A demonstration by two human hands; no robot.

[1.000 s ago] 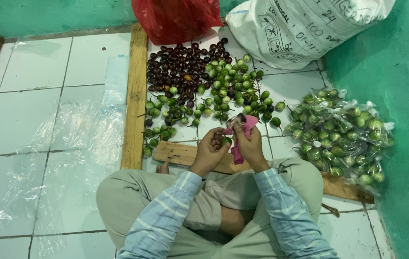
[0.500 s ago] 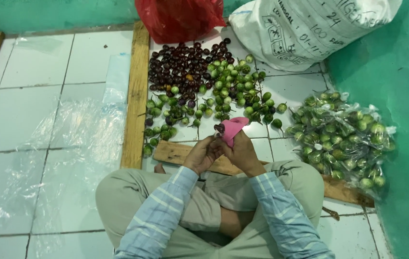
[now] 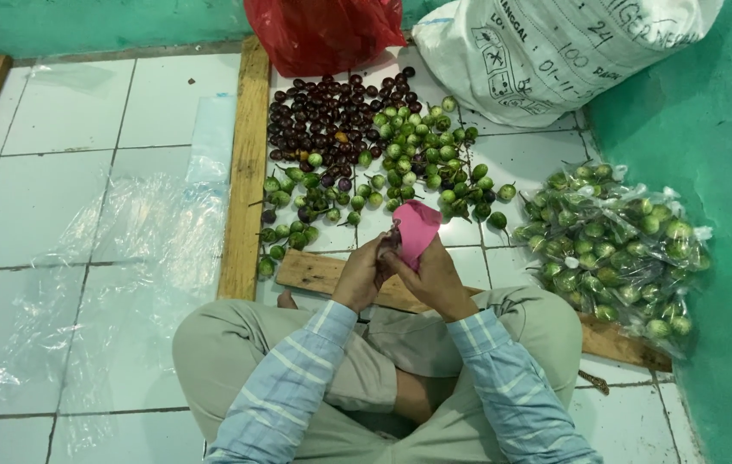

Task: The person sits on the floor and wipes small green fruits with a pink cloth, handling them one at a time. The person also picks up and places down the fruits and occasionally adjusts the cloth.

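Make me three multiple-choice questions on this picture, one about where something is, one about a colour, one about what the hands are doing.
1. Where do the clear plastic bags of small green round fruits lie?
A. By the green wall on the person's right
B. On the person's lap
C. Inside the red bag

2. What colour is the small cloth-like piece in the hands?
A. Blue
B. Pink
C. Yellow

3. How are the left hand and right hand placed?
A. Flat on the floor
B. Far apart
C. Raised together, holding the piece

Key: 1 A, the bags sit against the wall; 2 B, it shows pink; 3 C, both hands meet on it.
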